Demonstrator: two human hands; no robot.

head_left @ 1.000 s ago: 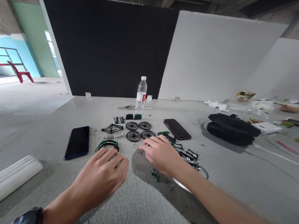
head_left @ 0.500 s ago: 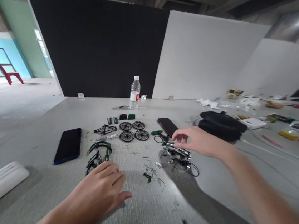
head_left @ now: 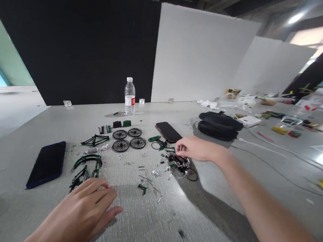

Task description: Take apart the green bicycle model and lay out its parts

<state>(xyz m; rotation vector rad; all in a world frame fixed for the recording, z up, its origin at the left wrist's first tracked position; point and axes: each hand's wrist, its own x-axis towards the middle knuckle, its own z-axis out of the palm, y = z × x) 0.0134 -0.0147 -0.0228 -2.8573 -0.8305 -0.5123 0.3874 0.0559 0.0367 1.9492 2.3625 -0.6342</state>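
My left hand (head_left: pixel 85 207) rests low over the table at the left, its fingers loosely bent and the thumb apart, with nothing in it. Just beyond its fingers lie a dark green miniature bicycle frame (head_left: pixel 82 176) and curved green mudguards (head_left: pixel 87 159). Over a pile of small black, green and silver bicycle parts (head_left: pixel 178 163), my right hand (head_left: pixel 195 148) has thumb and fingertips pinched together. Whatever they hold is too small to name. Several spoked toy wheels (head_left: pixel 121 145) sit mid-table, with another thin frame (head_left: pixel 95 140) to their left.
Thin metal rods and a small green piece (head_left: pixel 142 189) lie between my hands. One phone (head_left: pixel 46 164) is at left, another (head_left: pixel 168 132) beyond my right hand. A water bottle (head_left: pixel 129 97) stands at the back. A black case (head_left: pixel 219 126) and white cables (head_left: pixel 293 152) occupy the right.
The view has turned to the right. My right hand has come down onto the parts pile, and its fingers have closed to a pinch. My left hand keeps its pose.
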